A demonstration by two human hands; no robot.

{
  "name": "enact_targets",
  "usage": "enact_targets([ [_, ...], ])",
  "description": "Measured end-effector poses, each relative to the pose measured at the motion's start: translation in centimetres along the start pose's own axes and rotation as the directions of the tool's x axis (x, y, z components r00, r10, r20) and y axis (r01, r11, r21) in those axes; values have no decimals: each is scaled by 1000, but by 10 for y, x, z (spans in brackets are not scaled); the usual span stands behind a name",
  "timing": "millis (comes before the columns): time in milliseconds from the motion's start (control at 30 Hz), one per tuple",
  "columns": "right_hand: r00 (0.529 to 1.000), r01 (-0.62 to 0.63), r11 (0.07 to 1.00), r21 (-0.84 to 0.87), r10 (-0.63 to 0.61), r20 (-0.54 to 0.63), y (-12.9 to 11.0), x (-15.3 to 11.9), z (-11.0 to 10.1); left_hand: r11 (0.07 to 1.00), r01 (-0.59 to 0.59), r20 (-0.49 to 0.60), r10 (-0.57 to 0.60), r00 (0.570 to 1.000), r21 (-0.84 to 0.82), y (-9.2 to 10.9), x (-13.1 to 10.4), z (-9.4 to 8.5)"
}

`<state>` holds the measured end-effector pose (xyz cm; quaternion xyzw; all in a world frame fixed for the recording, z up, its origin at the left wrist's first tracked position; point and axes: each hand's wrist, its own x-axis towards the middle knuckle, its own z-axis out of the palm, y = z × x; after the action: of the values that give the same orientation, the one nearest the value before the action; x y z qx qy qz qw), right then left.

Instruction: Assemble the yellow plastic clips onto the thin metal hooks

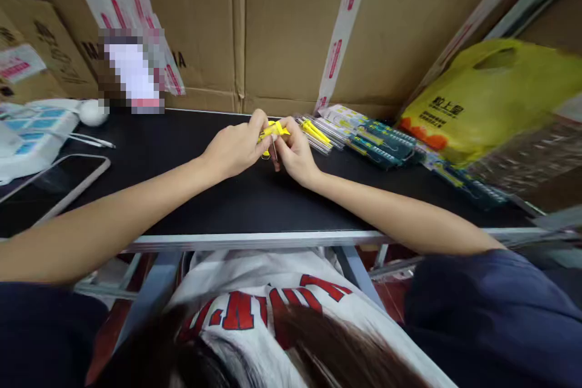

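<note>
Over black table [218, 206], left hand [234, 147] and right hand [297, 154], fingers [257, 120] pinching yellow piece [275, 128]; clear tubes [335, 134] nearby.

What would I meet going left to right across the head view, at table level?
Flat-lying phone → left hand → yellow piece between the hands → right hand → slender yellow and shiny rods → yellow plastic bag.

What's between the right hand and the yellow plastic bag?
Head view: nearest the right hand, a bunch of thin shiny rods, some yellow; then flat green-and-white packages, up to the bag.
</note>
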<state>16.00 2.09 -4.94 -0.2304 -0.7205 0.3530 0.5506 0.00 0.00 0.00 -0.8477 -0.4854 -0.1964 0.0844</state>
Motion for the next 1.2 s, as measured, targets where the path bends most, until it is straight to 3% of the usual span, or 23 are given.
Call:
enact_targets([
  [200, 985, -147, 988, 52, 142, 94, 3, 2, -3, 998, -22, 46, 19, 999, 56, -3, 0, 2],
  [467, 971, -208, 976, 64, 198, 136, 6, 3, -3, 993, -51, 37, 47, 998, 108, -10, -5, 6],
  [800, 953, -228, 973, 26, 218, 213, 8, 4, -12, 981, -138, 125, 122, 985, 133, -21, -5, 2],
  [1033, 906, -290, 955, 66, 252, 340, 2, 3, -17, 982, -173, 208, 155, 966, 71, -34, 0, -3],
  [1200, 868, -324, 945, 38, 282, 409, -1, 5, -23, 988, -147, 189, 137, 972, 39, -37, 1, -7],
])
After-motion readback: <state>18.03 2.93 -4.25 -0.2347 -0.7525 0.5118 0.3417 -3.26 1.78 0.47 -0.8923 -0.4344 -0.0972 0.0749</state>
